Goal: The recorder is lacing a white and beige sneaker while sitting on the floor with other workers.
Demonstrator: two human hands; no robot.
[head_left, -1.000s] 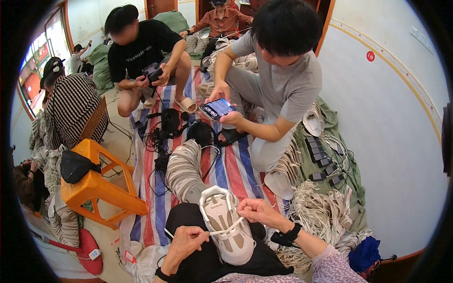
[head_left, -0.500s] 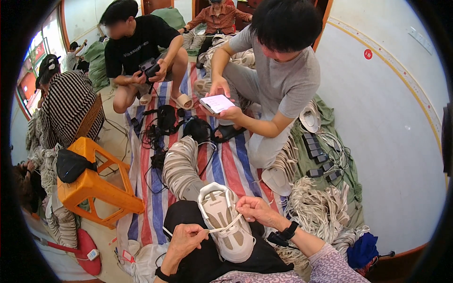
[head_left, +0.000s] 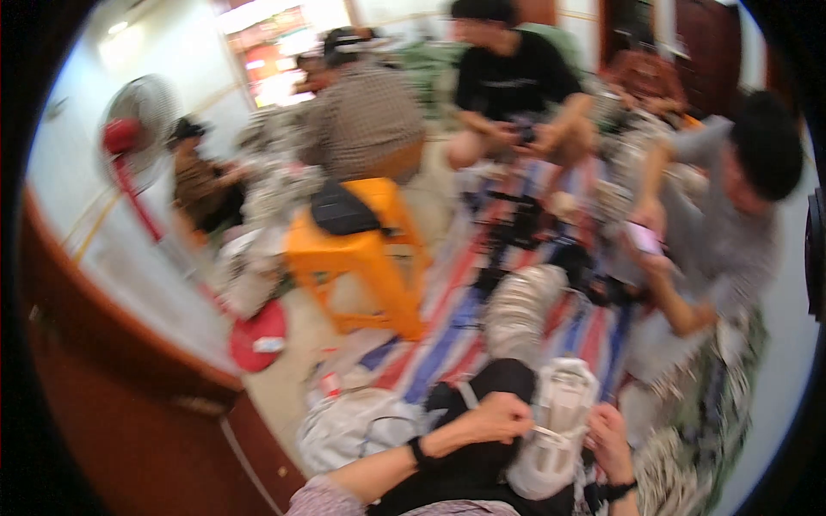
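Note:
A pale beige sneaker (head_left: pixel 540 471) rests on my black-trousered lap, its toe pointing toward me. A white shoelace (head_left: pixel 548 433) crosses its upper. To the left of the shoe my left hand (head_left: pixel 499 418) is closed, pinching the lace between thumb and fingers. My right hand (head_left: pixel 607 433) sits by the shoe's right edge with its fingers curled together on the lace; motion blur hides the exact grip. Beyond my knee a curved stack of nested pale shoe uppers (head_left: pixel 519 310) lies on the striped sheet (head_left: pixel 439 354).
An orange stool (head_left: pixel 357 258) bearing a black cap (head_left: pixel 344 209) stands left of the sheet. Black gear and cables (head_left: pixel 516 225) lie ahead. A person with a phone (head_left: pixel 644 239) crouches at right; others sit farther back. A fan (head_left: pixel 142 138) and brown door (head_left: pixel 120 404) are at left.
My view has swung left, so the scene has shifted right and blurred. Both hands stay at the shoe; my right hand now sits lower beside its edge.

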